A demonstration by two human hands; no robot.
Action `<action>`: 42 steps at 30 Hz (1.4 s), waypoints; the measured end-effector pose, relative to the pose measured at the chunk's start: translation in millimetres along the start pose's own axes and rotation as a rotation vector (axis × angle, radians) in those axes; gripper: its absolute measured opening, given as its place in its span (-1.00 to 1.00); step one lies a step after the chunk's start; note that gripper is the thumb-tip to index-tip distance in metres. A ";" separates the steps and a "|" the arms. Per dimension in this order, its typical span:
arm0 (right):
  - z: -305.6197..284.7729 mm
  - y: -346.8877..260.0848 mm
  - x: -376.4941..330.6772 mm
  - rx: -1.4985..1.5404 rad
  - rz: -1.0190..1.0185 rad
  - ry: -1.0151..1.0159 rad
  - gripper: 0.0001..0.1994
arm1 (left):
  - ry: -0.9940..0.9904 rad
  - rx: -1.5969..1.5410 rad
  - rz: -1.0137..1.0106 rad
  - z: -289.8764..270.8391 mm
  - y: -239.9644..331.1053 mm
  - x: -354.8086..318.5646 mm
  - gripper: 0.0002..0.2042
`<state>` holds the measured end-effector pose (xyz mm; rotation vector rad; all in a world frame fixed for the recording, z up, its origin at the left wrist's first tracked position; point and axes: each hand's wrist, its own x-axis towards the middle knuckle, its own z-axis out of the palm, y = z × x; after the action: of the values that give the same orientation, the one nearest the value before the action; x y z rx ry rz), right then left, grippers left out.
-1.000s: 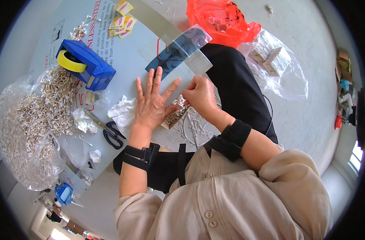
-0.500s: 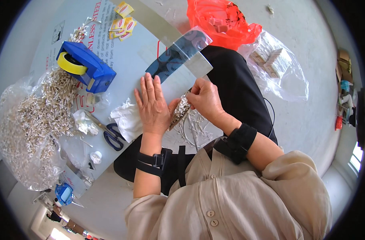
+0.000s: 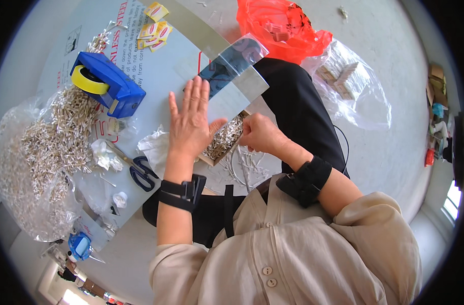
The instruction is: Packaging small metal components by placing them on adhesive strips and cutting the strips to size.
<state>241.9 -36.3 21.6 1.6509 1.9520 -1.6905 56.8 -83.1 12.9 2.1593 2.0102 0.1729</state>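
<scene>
You have a smooth, pale grey floor (image 3: 389, 162) spreading over the right half of the frame, lit softly and evenly. Your table (image 3: 166, 71), its bluish-grey top marked with red and dark print, slants across the left half. Along the right edge, a light-coloured wall (image 3: 433, 221) bends with the lens, and you can see a bright window (image 3: 451, 201) at lower right. Above it, cardboard boxes (image 3: 436, 84) stand beside the wall. At the lower left, you get another bright patch (image 3: 75, 298), its source unclear.
</scene>
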 end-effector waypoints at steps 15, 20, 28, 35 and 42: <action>-1.6 -18.6 -2.4 0.029 0.004 -0.474 -0.77 | 0.029 -0.074 -0.149 -10.2 -23.9 -76.1 -0.27; 19.3 -44.8 1.9 0.142 -0.108 -0.391 -0.76 | 0.399 -0.048 -0.208 -21.5 -56.1 -72.9 -0.56; 55.2 -148.2 64.1 0.393 -0.559 0.108 -0.80 | 0.836 -0.867 -0.700 -51.6 -105.6 -43.0 -0.61; 77.8 -215.7 95.3 0.062 -0.466 0.141 -0.85 | 0.784 -0.591 -0.624 -44.5 -120.8 -36.0 -0.69; 93.9 -219.2 116.9 0.275 -0.303 0.169 -0.86 | 0.872 -0.664 -0.550 -38.1 -122.5 -33.9 -0.70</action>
<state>-17.4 10.0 54.7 1.7029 2.2300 -2.0717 -73.2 -106.7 25.3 1.1242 2.3325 1.6305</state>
